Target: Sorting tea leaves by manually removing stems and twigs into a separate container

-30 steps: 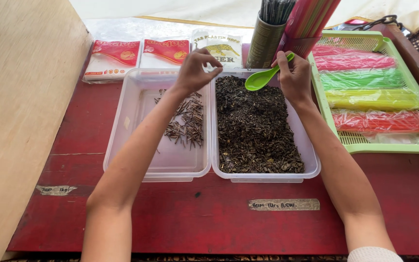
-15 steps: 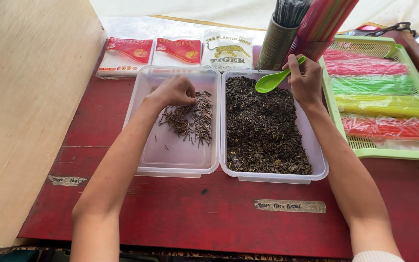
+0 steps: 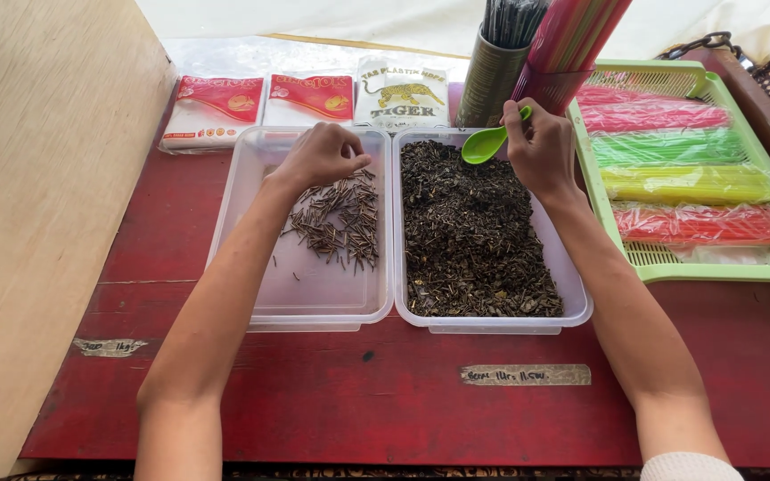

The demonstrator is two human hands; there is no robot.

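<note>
Two clear plastic tubs sit side by side on a red table. The left tub [image 3: 251, 205] holds a small pile of dark thin sticks [image 3: 336, 221]. The right tub [image 3: 572, 312] is full of dark loose flakes and stems [image 3: 474, 232]. My left hand [image 3: 318, 156] hovers over the far end of the left tub, fingers curled and pinched together above the sticks; what it holds is hidden. My right hand [image 3: 541, 147] grips the handle of a green plastic scoop [image 3: 485, 144], its bowl above the far edge of the right tub.
A green slotted tray [image 3: 715, 267] at right holds red, green, yellow and red packs. Behind the tubs stand a dark cup of straws [image 3: 492, 80], a pink-red bundle [image 3: 572, 49] and three flat packets [image 3: 305, 98]. A wooden board [image 3: 37, 205] borders the left.
My left hand came down from the far rim of the tubs to just above the stick pile. The right hand and scoop stayed nearly in place. The camera moved closer.
</note>
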